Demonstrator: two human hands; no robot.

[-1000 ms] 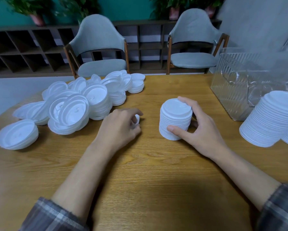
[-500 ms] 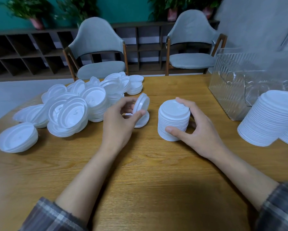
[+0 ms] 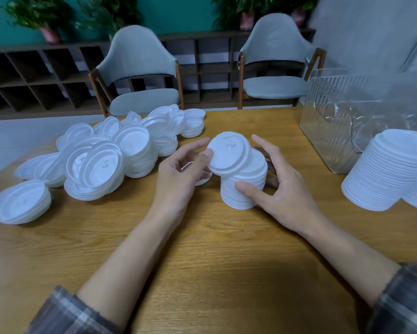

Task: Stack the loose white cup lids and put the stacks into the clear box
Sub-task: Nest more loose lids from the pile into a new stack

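My left hand point(image 3: 178, 174) pinches a single white lid point(image 3: 228, 154) by its left rim and holds it tilted over a short stack of lids point(image 3: 244, 189) at the table's middle. My right hand point(image 3: 279, 189) cups that stack from the right, thumb on its front, fingers behind it. Another lid point(image 3: 201, 178) lies on the table behind my left hand. A heap of loose lids point(image 3: 106, 155) spreads over the left of the table. The clear box point(image 3: 342, 121) stands at the back right.
Two tall finished lid stacks point(image 3: 393, 174) stand at the right edge, in front of the box. A separate small pile of lids point(image 3: 19, 201) lies at the far left. Two grey chairs point(image 3: 142, 75) and a low shelf stand behind the wooden table point(image 3: 202, 261).
My left hand picked a lid up from the table beside the heap and carried it right, over the stack. My right hand stayed around the stack.
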